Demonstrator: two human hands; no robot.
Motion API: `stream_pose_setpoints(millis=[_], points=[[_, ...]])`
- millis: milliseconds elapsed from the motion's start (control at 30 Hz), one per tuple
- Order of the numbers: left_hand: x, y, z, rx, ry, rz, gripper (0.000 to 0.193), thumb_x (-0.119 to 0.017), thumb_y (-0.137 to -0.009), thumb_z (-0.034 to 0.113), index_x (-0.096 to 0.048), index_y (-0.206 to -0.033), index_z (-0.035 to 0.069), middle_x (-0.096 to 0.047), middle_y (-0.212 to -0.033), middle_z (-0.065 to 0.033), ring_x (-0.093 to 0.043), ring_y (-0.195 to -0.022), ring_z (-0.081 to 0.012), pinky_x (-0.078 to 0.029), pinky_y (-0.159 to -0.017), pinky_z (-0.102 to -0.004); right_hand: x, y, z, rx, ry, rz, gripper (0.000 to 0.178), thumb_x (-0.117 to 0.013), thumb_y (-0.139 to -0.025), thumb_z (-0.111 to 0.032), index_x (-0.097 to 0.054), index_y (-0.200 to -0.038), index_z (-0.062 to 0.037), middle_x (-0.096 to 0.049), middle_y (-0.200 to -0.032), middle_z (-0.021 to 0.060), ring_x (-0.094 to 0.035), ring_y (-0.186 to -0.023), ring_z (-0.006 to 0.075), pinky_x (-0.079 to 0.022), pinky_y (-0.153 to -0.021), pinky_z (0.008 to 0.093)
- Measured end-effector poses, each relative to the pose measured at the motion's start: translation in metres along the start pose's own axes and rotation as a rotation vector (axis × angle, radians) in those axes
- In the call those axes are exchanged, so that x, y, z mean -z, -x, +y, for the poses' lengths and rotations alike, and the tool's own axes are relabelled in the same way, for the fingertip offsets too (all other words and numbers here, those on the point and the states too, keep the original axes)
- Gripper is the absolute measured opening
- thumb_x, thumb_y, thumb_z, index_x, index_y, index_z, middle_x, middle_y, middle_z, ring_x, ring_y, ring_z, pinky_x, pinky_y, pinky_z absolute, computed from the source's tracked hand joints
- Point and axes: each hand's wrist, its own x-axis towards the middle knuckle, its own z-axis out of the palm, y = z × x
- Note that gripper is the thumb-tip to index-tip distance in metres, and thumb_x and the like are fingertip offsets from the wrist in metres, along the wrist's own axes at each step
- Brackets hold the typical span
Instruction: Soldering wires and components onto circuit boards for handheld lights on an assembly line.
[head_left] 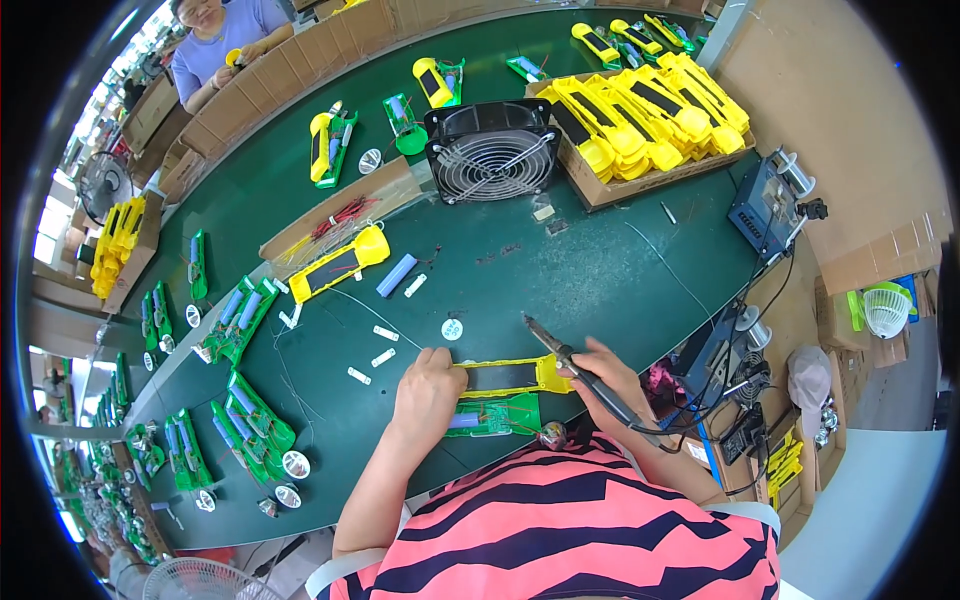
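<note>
My left hand (425, 392) is closed at the left end of a yellow lamp casing with a dark panel (503, 377); its fingertips are partly hidden. A thin wire runs up to that hand from the upper left. In my right hand (608, 378) is a soldering iron (580, 372), its tip pointing up and left above the table. The right fingers are beside the casing's right end. Just below the casing lies a green lamp body (505, 415) with a blue cell and circuit board, a round reflector (552, 434) at its right end.
Green lamp bodies (255, 420) lie at left. Beyond my hands are a yellow casing (340, 264), a loose blue cell (397, 275) and white strips. A black fan (492, 150) stands by a box of yellow casings (650, 115). Soldering stations (765, 210) line the right; another person sits opposite.
</note>
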Motion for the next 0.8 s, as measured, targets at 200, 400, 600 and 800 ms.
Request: stream_pose_setpoints(millis=[200, 400, 600, 800], points=[[-0.001, 0.001, 0.0, 0.012, 0.005, -0.007, 0.005, -0.056, -0.068, 0.005, -0.061, -0.067, 0.003, -0.049, -0.071, -0.0086, -0.051, -0.073, -0.0245, -0.044, -0.062, -0.0348, 0.0, 0.005, 0.005, -0.02, -0.123, -0.018, 0.037, -0.065, -0.069, -0.005, -0.056, -0.104, -0.0085, -0.052, -0.112, 0.0068, -0.046, -0.112, 0.0241, -0.021, -0.104, 0.0476], [-0.001, 0.0, 0.001, 0.031, 0.004, -0.012, 0.004, -0.057, -0.067, 0.005, -0.061, -0.067, 0.004, -0.049, -0.071, -0.0085, -0.051, -0.073, -0.0247, -0.044, -0.062, -0.0351, 0.003, 0.005, 0.012, -0.049, -0.103, -0.098, 0.049, -0.066, -0.067, -0.007, -0.048, -0.113, -0.0081, -0.054, -0.111, 0.0044, -0.05, -0.107, 0.0233, -0.021, -0.103, 0.0486], [0.002, -0.001, 0.001, 0.04, 0.106, 0.02, 0.003, -0.06, -0.065, 0.004, -0.061, -0.067, 0.004, -0.05, -0.071, -0.0083, -0.051, -0.073, -0.0249, -0.044, -0.062, -0.0349, 0.005, 0.003, 0.011, -0.025, -0.061, -0.096, 0.055, -0.067, -0.065, -0.008, -0.041, -0.113, -0.0055, -0.061, -0.105, 0.0028, -0.054, -0.101, 0.025, -0.022, -0.102, 0.0495], [0.018, 0.0, 0.013, -0.041, 0.36, 0.382, 0.015, -0.066, -0.061, 0.003, -0.064, -0.075, 0.006, -0.051, -0.075, -0.0056, -0.049, -0.072, -0.0214, -0.04, -0.061, -0.0312, 0.007, 0.003, 0.012, -0.065, -0.032, -0.113, 0.056, -0.068, -0.064, -0.009, -0.042, -0.113, -0.0064, -0.06, -0.107, 0.0029, -0.055, -0.099, 0.0245, -0.021, -0.103, 0.0482]])
